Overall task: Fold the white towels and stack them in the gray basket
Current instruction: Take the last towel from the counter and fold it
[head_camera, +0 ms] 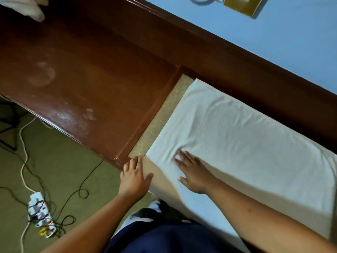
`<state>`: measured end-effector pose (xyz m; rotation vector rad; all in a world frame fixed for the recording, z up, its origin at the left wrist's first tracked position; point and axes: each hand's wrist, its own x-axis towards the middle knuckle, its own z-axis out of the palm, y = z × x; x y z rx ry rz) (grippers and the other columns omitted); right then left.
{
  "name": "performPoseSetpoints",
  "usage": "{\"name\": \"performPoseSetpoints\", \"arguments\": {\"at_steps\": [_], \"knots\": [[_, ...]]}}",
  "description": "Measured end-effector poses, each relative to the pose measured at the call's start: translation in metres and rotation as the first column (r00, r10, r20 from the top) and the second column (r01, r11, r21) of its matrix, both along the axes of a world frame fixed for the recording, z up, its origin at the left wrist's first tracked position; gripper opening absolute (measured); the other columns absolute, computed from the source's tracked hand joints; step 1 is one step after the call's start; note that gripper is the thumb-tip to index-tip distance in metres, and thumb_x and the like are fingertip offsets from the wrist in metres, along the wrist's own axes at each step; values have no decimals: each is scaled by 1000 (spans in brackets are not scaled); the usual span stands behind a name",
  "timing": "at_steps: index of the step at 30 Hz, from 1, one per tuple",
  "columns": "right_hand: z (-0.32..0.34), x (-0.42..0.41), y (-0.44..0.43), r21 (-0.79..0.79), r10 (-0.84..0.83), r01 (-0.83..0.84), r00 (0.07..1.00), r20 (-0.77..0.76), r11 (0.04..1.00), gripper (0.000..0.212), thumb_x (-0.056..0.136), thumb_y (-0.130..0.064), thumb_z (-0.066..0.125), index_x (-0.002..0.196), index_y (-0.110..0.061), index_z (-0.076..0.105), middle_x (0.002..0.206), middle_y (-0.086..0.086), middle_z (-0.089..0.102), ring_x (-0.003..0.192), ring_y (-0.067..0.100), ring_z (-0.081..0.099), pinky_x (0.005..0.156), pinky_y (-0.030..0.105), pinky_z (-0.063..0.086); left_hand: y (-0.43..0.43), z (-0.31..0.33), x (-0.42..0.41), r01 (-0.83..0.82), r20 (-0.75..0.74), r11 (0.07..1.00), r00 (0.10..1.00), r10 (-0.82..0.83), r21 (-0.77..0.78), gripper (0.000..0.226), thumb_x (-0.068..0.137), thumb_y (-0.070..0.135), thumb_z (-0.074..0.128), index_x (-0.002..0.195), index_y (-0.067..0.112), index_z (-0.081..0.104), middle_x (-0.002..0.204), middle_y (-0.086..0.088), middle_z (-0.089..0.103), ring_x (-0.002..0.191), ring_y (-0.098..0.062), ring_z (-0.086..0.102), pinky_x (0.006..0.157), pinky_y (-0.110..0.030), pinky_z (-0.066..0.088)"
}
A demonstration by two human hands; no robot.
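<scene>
The right hand (193,172) lies flat on the white towel (246,143), fingers spread and straight, palm pressing the cloth near its left near corner. The left hand (135,177) is open too, with straight fingers laid against the beige side face just below that corner; whether it touches the towel's edge I cannot tell.

The towel is spread out as 1 long rectangle running from the hands to the right, soft and lightly creased, its far edge close beside a dark wooden rail. Its left edge leaves a narrow strip of speckled inset (164,117) bare.

Left of that strip the glossy brown wooden worktop (91,70) stretches away wide, marked with pale rings. A bundle of white cloth (27,8) sits at its far left corner. Beyond the rail rises a blue wall (273,42) with a brass plate (240,5).

Below, on olive carpet (63,161), a power strip (41,214) lies among tangled black cables (87,178).
</scene>
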<state>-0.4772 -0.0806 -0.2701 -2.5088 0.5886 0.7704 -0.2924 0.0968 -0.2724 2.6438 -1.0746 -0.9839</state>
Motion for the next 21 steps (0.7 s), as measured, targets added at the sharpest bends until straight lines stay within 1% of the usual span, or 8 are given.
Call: {"name": "performPoseSetpoints", "arguments": {"at_steps": [3, 7, 9, 12, 15, 18, 20, 21], "knots": [[-1, 28, -28, -18, 36, -35, 999, 19, 999, 70, 101, -41, 44, 158, -36, 3, 164, -7, -24, 153, 17, -16, 122, 47, 4, -20, 3, 6, -18, -10, 1000, 1000, 18, -3, 82, 94, 55, 55, 159, 23, 15, 153, -3, 27, 135, -29, 31, 110, -45, 32], [-2, 65, -57, -42, 96, -97, 995, -25, 994, 78, 98, -35, 52, 157, -42, 0, 163, -9, -27, 152, 16, -18, 122, 47, 1, -40, 0, 14, 45, -14, 999, 999, -45, 10, 85, 92, 53, 58, 159, 20, 18, 149, -4, 29, 138, -28, 29, 112, -44, 30], [-2, 80, -70, -35, 98, -98, 995, -15, 995, 80, 97, -36, 53, 157, -43, 0, 163, -9, -27, 152, 16, -18, 122, 48, 1, -45, 1, 15, 54, -18, 998, 998, -54, 13, 84, 91, 51, 59, 157, 18, 20, 148, -5, 29, 139, -28, 29, 113, -44, 29], [-9, 99, -90, -12, 97, -96, 995, 23, 995, 82, 95, -44, 56, 157, -41, 3, 164, -8, -24, 152, 17, -18, 124, 49, 5, -55, -1, 18, -5, -41, 1000, 999, 4, -3, 75, 91, 48, 61, 152, 18, 30, 144, -4, 33, 137, -27, 32, 111, -44, 31], [-11, 110, -105, 5, 146, -146, 988, 50, 989, 88, 89, -46, 64, 158, -38, 10, 165, -5, -21, 153, 17, -16, 122, 43, 4, -67, -2, 16, -59, -77, 998, 995, 56, -34, 67, 91, 49, 62, 146, 20, 37, 140, -3, 36, 134, -26, 37, 110, -43, 33], [-5, 119, -119, -9, 208, -208, 975, 72, 978, 82, 87, -23, 61, 157, -33, 19, 167, 0, -11, 154, 17, -7, 122, 38, 8, -79, -3, 12, -66, -98, 996, 993, 61, -53, 63, 92, 48, 64, 143, 20, 40, 138, -2, 37, 131, -26, 39, 109, -42, 33], [-1, 124, -127, -91, 253, -244, 961, 108, 966, 81, 80, -5, 55, 153, -29, 31, 166, 4, 9, 153, 22, 7, 122, 39, 15, -86, -4, 12, -79, -96, 995, 993, 74, -53, 59, 91, 46, 66, 139, 22, 42, 135, -2, 37, 129, -26, 39, 108, -40, 32], [0, 127, -130, -147, 288, -270, 950, 119, 952, 80, 77, -2, 54, 150, -28, 36, 161, 5, 21, 151, 25, 15, 121, 41, 17, -88, -3, 12, -77, -95, 996, 993, 73, -41, 57, 90, 46, 67, 137, 23, 44, 134, -1, 37, 129, -26, 38, 108, -40, 31]]}}
